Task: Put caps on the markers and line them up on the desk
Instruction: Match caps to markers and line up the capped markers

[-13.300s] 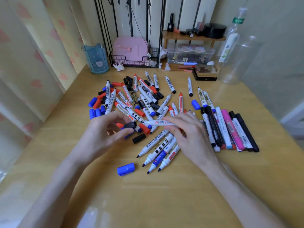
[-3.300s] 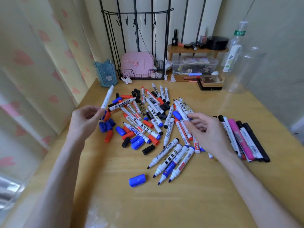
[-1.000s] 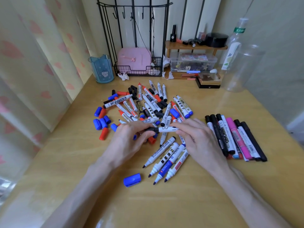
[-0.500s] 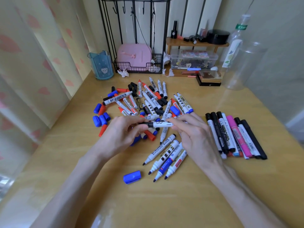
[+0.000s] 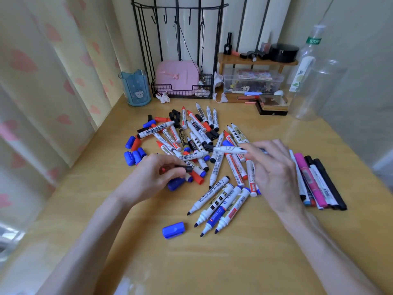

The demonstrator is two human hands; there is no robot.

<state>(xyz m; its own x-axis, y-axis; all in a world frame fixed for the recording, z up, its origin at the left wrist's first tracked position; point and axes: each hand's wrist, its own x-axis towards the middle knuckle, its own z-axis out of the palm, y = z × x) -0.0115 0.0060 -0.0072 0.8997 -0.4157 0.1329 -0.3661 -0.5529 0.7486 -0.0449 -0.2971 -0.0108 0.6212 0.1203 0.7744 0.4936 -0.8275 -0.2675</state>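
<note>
Marker point(image 5: 228, 149) in right grip point(image 5: 274, 169) (level), black cap point(image 5: 186, 168) in left grip point(image 5: 153, 177)

The right hand point(image 5: 274, 171) pinches a white marker point(image 5: 228, 149) level above the pile of markers point(image 5: 191, 137) in the middle of the desk point(image 5: 234, 262). The left hand point(image 5: 153, 177) pinches a black cap point(image 5: 187, 168). Capped markers point(image 5: 319, 182) lie in a row near the right edge, and a blue cap point(image 5: 173, 229) lies loose toward the front edge.
</note>
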